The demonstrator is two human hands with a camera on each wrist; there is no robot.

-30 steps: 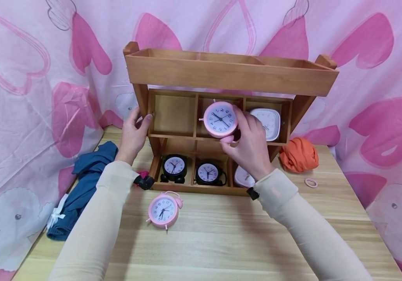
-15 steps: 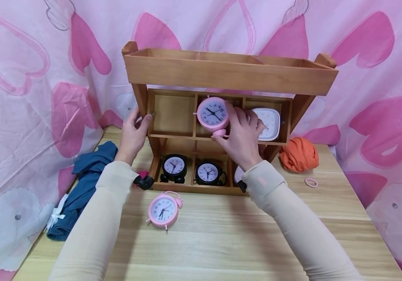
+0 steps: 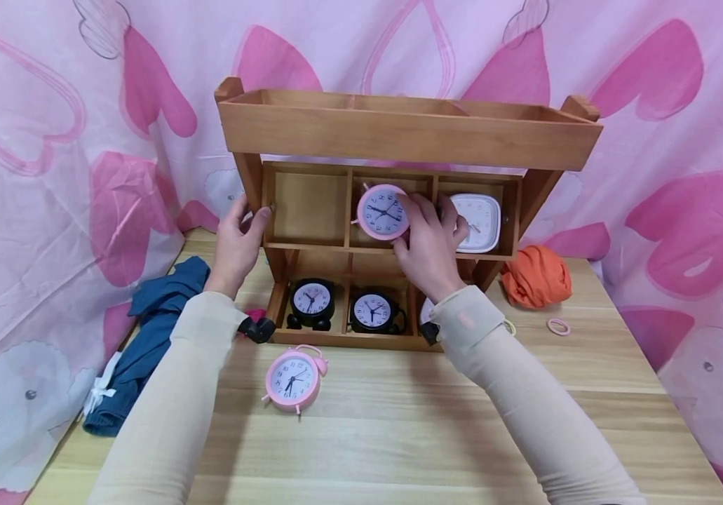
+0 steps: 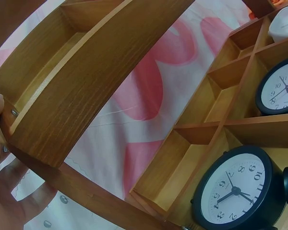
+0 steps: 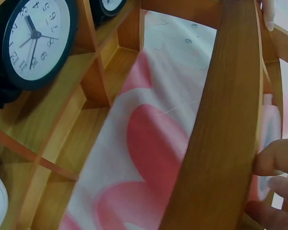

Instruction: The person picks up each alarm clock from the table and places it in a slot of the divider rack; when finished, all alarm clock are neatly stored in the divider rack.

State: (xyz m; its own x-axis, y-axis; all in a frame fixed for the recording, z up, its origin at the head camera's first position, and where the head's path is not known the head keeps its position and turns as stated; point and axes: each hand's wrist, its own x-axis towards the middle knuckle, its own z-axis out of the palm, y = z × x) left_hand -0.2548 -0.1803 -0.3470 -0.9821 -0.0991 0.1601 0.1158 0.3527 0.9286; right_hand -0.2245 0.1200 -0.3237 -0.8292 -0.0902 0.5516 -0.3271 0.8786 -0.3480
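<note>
In the head view my right hand (image 3: 429, 245) holds a pink alarm clock (image 3: 380, 210) by its right side, in the middle compartment of the middle tier of a wooden shelf (image 3: 399, 137). The clock's dial faces out. Seen from the right wrist, fingers (image 5: 276, 158) lie over the pink clock (image 5: 271, 120), partly hidden by the tray's front board. My left hand (image 3: 236, 245) grips the shelf's left side at that tier, thumb in front. A white square clock (image 3: 480, 223) sits in the right compartment, beside my right hand.
Two black alarm clocks (image 3: 312, 299) stand in the bottom tier, with a white one partly hidden behind my right wrist. Another pink alarm clock (image 3: 292, 379) lies on the table (image 3: 361, 435). Blue cloth (image 3: 159, 344) is at left; orange cloth (image 3: 536, 276) and a pink ring (image 3: 558, 327) are at right.
My right hand has carried the pink clock left and back into the middle compartment, turning it slightly. The left hand keeps its grip on the shelf.
</note>
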